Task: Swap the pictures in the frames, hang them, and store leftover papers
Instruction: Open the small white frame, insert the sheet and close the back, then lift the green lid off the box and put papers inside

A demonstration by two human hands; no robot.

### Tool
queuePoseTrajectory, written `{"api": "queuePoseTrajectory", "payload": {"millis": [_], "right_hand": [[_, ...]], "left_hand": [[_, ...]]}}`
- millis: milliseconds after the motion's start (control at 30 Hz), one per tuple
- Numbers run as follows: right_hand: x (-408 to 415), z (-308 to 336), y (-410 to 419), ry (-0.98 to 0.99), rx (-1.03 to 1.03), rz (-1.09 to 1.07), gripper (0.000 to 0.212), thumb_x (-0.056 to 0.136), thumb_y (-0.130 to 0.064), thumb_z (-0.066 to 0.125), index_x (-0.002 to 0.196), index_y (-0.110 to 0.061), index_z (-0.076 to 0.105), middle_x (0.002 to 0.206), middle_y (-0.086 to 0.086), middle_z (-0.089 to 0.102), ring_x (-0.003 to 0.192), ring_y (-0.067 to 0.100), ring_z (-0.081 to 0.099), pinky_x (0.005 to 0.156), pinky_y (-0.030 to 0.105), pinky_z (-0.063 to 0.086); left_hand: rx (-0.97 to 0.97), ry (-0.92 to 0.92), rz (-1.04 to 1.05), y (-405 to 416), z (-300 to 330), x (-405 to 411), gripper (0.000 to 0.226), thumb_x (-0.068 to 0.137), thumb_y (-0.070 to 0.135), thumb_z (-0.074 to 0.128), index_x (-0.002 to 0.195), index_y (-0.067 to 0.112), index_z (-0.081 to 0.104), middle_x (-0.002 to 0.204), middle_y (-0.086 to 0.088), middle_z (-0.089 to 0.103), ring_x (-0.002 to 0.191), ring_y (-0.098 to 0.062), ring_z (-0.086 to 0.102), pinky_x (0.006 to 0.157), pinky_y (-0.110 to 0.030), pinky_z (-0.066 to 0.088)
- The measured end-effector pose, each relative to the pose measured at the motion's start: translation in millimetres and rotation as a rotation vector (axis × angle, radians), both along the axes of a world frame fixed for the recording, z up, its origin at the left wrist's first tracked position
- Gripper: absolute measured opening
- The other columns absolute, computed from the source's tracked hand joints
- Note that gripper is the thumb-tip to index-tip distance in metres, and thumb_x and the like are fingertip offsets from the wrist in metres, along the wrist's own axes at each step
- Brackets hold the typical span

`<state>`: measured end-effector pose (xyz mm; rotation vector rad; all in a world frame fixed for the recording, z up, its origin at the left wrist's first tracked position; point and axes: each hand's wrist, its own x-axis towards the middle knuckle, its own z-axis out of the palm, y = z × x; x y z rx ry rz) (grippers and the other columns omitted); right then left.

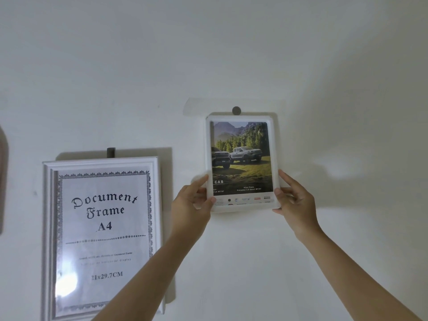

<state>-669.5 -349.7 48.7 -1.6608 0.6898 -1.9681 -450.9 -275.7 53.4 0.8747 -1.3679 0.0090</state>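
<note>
Up on the white wall [324, 66], two white frames, one of them held in both hands.

Largest is the document frame [47, 239] at lower left, hanging under a dark hook [111, 152] and showing a sheet printed "Document Frame A4". To its right and higher sits the small frame [240, 118] with a picture of two pickup trucks before a forest, its top edge just beneath a round grey hook [236, 110]. Left hand [193, 205] grips its lower left corner, right hand [295, 200] its lower right, fingers curled round the edges.
</note>
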Motion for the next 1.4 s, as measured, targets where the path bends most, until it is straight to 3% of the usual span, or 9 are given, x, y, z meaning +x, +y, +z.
{"api": "queuePoseTrajectory", "payload": {"millis": [67,200,400,500,633,833,1133,1267,1400], "right_hand": [[1.0,-1.5,-1.3,-0.005,-0.019,-0.064,0.042,0.091,-0.011,0.059,0.126,-0.035,0.055,0.088,-0.004,0.064,0.075,0.003,0.064,0.063,0.032,0.06],[2.7,-8.0,-6.3,-0.013,-0.051,-0.119,0.04,0.09,-0.006,0.06,0.116,-0.036,0.058,0.079,-0.005,0.061,0.07,0.01,0.056,0.079,0.045,0.056],[2.5,-16.5,-6.7,-0.013,-0.042,-0.118,0.037,0.09,-0.006,0.06,0.115,-0.034,0.06,0.084,-0.003,0.064,0.076,0.014,0.058,0.077,0.045,0.054],[1.2,-22.0,-2.6,-0.001,-0.023,-0.119,0.036,0.09,-0.009,0.06,0.115,-0.035,0.059,0.095,0.003,0.067,0.083,0.015,0.06,0.08,0.04,0.055],[-2.7,-37.5,13.0,0.029,0.017,-0.141,0.035,0.09,-0.014,0.061,0.122,-0.028,0.06,0.104,0.007,0.065,0.091,0.014,0.061,0.078,0.015,0.045],[-22.0,-108.0,57.4,0.306,0.14,-0.215,0.037,0.088,-0.019,0.064,0.123,-0.029,0.057,0.105,-0.003,0.061,0.089,0.01,0.063,0.074,0.018,0.045],[-101.6,-282.7,121.6,0.841,0.644,-0.296,0.05,0.089,-0.028,0.061,0.136,-0.023,0.045,0.125,0.007,0.048,0.115,0.02,0.049,0.092,0.032,0.041],[-141.5,-354.7,144.1,1.098,0.955,-0.329,0.062,0.09,-0.041,0.056,0.144,-0.02,0.032,0.139,0.014,0.035,0.13,0.032,0.036,0.103,0.041,0.038],[-167.9,-399.4,165.7,1.177,1.145,-0.382,0.069,0.089,-0.049,0.054,0.146,-0.022,0.026,0.143,0.018,0.03,0.131,0.039,0.03,0.103,0.045,0.034]], "left_hand": [[0.003,0.005,0.009,1.5,0.3,-2.2,0.05,0.078,0.005,0.071,0.122,0.027,0.06,0.096,0.002,0.066,0.08,0.003,0.062,0.07,-0.007,0.047],[0.024,0.012,0.022,2.4,0.3,-3.6,0.049,0.079,0.005,0.069,0.121,0.029,0.06,0.095,0.002,0.066,0.079,0.003,0.062,0.069,-0.009,0.049],[0.059,0.0,0.079,8.7,-2.8,-3.3,0.042,0.08,0.005,0.067,0.111,0.033,0.06,0.095,0.002,0.062,0.081,0.001,0.061,0.075,-0.029,0.055],[0.085,-0.034,0.117,15.1,-13.3,-2.8,0.038,0.081,0.009,0.066,0.114,0.027,0.058,0.098,0.002,0.062,0.089,-0.004,0.06,0.081,-0.028,0.052],[0.196,-0.02,0.126,30.0,-38.4,-6.5,0.045,0.083,0.018,0.066,0.125,0.021,0.051,0.11,0.001,0.058,0.095,-0.008,0.058,0.085,-0.026,0.048],[0.454,0.023,0.063,69.1,-115.2,-26.2,0.05,0.082,0.023,0.066,0.128,0.022,0.046,0.115,0.0,0.054,0.097,-0.01,0.056,0.086,-0.029,0.047],[1.013,0.007,-0.05,118.8,-288.0,-66.0,0.052,0.081,0.026,0.068,0.127,0.016,0.047,0.124,-0.008,0.05,0.099,-0.016,0.051,0.08,-0.029,0.044],[1.223,-0.08,-0.007,145.6,-353.7,-84.3,0.056,0.079,0.028,0.07,0.129,0.015,0.047,0.129,-0.014,0.045,0.1,-0.023,0.054,0.086,-0.031,0.047],[1.416,-0.095,0.033,170.2,-397.2,-96.9,0.062,0.079,0.033,0.068,0.134,0.02,0.041,0.132,-0.018,0.037,0.114,-0.033,0.05,0.095,-0.039,0.047]]}}
